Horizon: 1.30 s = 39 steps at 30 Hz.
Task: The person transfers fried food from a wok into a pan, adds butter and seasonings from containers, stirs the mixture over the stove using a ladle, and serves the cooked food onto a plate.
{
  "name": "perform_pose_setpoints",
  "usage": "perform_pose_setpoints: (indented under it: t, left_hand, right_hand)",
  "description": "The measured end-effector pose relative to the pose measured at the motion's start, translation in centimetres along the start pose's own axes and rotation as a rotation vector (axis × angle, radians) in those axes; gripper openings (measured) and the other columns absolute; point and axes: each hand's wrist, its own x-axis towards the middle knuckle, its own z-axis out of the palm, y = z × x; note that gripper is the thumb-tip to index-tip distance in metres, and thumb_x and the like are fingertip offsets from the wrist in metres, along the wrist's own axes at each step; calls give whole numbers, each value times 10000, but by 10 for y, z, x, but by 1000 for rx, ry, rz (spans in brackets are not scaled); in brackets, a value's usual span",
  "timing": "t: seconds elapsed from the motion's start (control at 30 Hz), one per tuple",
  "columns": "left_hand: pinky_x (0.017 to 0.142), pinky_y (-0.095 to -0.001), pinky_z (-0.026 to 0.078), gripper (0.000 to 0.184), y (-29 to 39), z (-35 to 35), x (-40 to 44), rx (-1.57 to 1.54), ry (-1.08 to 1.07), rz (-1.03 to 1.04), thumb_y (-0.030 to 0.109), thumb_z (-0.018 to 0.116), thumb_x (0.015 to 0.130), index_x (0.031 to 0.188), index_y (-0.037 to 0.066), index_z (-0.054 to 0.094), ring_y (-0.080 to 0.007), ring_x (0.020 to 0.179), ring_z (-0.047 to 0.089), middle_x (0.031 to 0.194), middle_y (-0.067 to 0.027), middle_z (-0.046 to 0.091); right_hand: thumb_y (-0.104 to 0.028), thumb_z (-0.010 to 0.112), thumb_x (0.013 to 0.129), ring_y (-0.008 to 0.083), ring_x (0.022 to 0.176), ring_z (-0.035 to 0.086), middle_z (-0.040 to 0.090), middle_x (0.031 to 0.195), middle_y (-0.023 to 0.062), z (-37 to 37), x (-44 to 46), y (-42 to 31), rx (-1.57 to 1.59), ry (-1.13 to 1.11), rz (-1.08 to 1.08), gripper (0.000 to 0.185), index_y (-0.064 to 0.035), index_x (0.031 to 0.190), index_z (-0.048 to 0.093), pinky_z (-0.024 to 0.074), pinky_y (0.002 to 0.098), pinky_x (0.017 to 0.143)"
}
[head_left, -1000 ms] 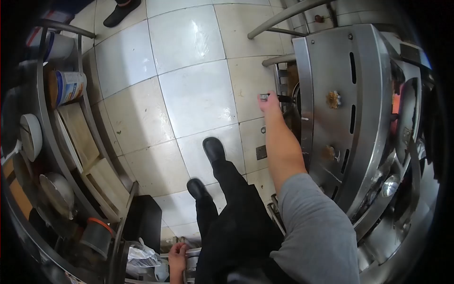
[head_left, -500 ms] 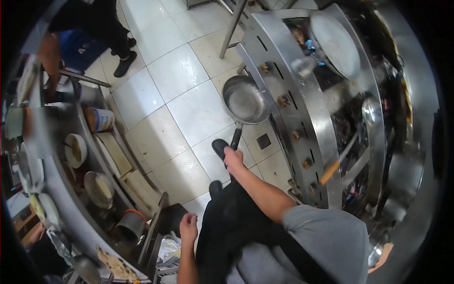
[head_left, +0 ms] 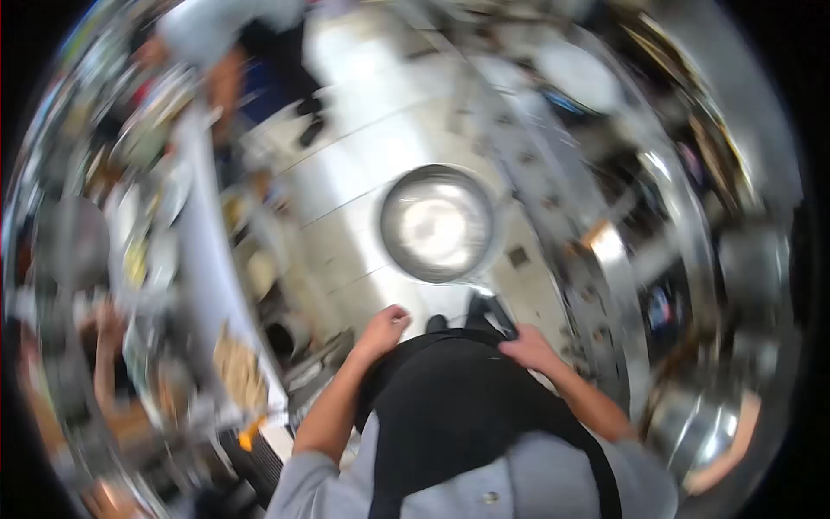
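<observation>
A round metal pan point(head_left: 437, 223) hangs over the tiled floor in front of my body, its inside facing up. Its dark handle points down and right to my right hand point(head_left: 529, 348), whose fingers are wrapped round the end of it. My left hand point(head_left: 386, 329) is to the left of the handle, apart from the pan, with its fingers curled; whether anything small is in them is hidden by blur.
A stove point(head_left: 596, 216) runs along the right, bearing a large pale pan point(head_left: 577, 76) near a blue flame. On the left is a counter point(head_left: 207, 233) with dishes and a tan cloth point(head_left: 240, 372). A co-worker point(head_left: 268, 52) stands at the upper left.
The pan has come up from beside the stove and looks larger and more central, still in my right hand. My left hand has risen. The view has turned and blurred.
</observation>
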Motion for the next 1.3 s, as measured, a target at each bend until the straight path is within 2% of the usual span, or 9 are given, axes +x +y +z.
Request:
perform_pose_setpoints:
  t: [0.1,0.23,0.4,0.6,0.67,0.83,0.97,1.1,1.3]
  left_hand:
    - [887,-435,488,313,19,-42,-66,148,284,-35,255,610,876,1059,3,642,-375,996,624,1053,-212,668]
    - [903,-452,473,284,-42,-93,-137,471,1001,-40,171,651,804,1065,61,648,-382,1032,587,1086,-196,634]
    - [944,-522,431,451,-127,-144,-188,645,1208,-917,209,552,832,1237,12,549,-398,1113,538,1157,-246,582]
    - [944,-429,461,308,-67,-163,-134,18,1480,-6,68,512,841,1113,-45,603,-340,1016,608,1132,-200,619]
    - [917,-422,466,320,60,-140,-125,-170,1203,412,9,557,797,1112,-4,611,-351,1024,590,1082,-190,617]
    - [985,-422,437,339,118,-126,3,760,753,932,62,660,746,1085,64,647,-358,1140,523,1197,-160,568]
    - [985,-417,439,294,121,-98,20,1085,586,852,113,665,744,1019,10,649,-353,1113,525,1169,-153,576]
    - [897,-457,487,232,100,-3,-9,686,299,339,135,632,784,987,22,650,-398,964,603,1029,-229,625]
    - [865,-404,503,283,180,90,-7,78,262,331,199,507,878,1056,20,635,-375,970,634,1058,-208,650]
  right_hand:
    - [-288,732,732,418,849,624,642,852,254,-3,-18,50,-295,261,-207,365,27,888,637,490,445,720]
    - [-233,755,754,347,794,637,637,810,192,-52,-19,105,-565,196,-335,319,-10,951,639,493,413,721]
    - [-65,651,806,139,636,535,547,727,16,-29,-32,-19,-142,-150,-264,215,-69,985,531,451,294,580]
    - [10,565,732,196,420,504,466,630,69,-26,-19,-38,202,-446,-57,240,-26,941,454,422,346,379]
    - [19,570,744,198,398,514,477,635,74,-29,-32,-37,219,-470,-53,245,-30,947,441,417,349,366]
    - [-18,602,758,168,407,517,495,640,65,-39,-80,-60,14,-457,-151,224,-31,925,453,443,324,379]
    - [-37,607,763,159,423,526,501,645,65,-40,-100,-53,84,-364,-158,220,-31,932,465,445,321,381]
    - [-44,595,765,165,435,534,522,646,74,-44,-106,-36,148,-364,-130,223,-18,957,484,451,320,388]
    - [-37,589,737,154,393,521,497,630,56,-61,-96,5,106,-325,-100,273,-6,992,494,443,310,368]
